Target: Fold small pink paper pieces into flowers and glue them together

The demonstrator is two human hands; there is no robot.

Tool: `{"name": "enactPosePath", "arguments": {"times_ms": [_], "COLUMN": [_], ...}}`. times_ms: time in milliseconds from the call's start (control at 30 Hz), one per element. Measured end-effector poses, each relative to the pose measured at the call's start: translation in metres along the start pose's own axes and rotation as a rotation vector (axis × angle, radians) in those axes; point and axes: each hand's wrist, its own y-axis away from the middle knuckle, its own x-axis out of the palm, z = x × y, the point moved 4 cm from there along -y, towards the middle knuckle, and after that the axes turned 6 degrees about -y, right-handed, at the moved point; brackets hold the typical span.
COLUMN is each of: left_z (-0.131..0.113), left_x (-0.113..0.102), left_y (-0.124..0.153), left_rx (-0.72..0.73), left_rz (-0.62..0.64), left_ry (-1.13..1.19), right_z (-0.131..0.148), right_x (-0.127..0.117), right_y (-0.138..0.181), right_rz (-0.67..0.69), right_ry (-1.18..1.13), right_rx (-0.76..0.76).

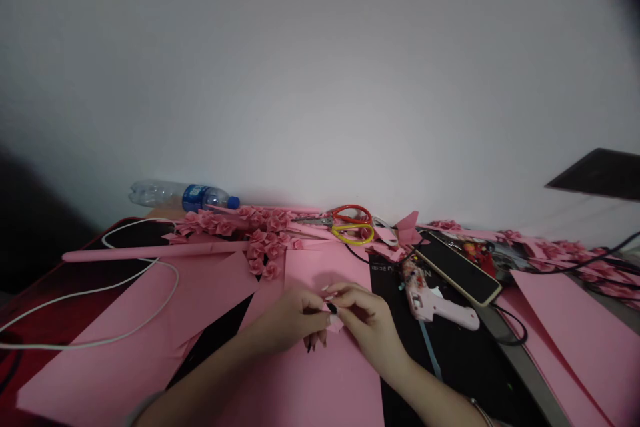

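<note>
Pinching a small folded piece of pink paper (335,321), the left hand (290,317) and the right hand (369,321) meet near the front edge of the table (35,310). The fingers (350,293) of both hands are closed tight on the little paper. It sits just above a big pink paper sheet (320,380). A pink plastic glue gun (435,300) lies near the right hand. A heap of little pink paper roses (260,233) and scissors with red and yellow handles (353,223) lie by the back edge.
</note>
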Motion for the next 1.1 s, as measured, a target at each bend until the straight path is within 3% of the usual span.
{"name": "enactPosePath", "arguments": {"times_ms": [200,567,833,1000,1100], "left_z": [-0.004,-0.002,-0.003,-0.007,-0.008], "left_x": [-0.006,-0.006,-0.005,-0.003,0.0], "left_y": [0.001,-0.001,0.002,0.005,0.006], "left_rx": [-0.002,0.015,0.013,0.016,0.021], "left_rz": [0.014,0.031,0.028,0.01,0.035], "left_ry": [0.081,0.105,0.079,0.016,-0.021], "right_z": [0.008,0.012,0.006,-0.003,-0.009], "right_x": [0.0,0.0,0.0,-0.001,0.002], "right_y": [0.0,0.001,0.001,0.001,0.001], "right_rz": [0.122,0.153,0.131,0.015,0.09], "right_ry": [0.183,0.298,0.193,0.114,0.141], "right_rx": [-0.11,-0.157,-0.063,0.085,0.181]}}
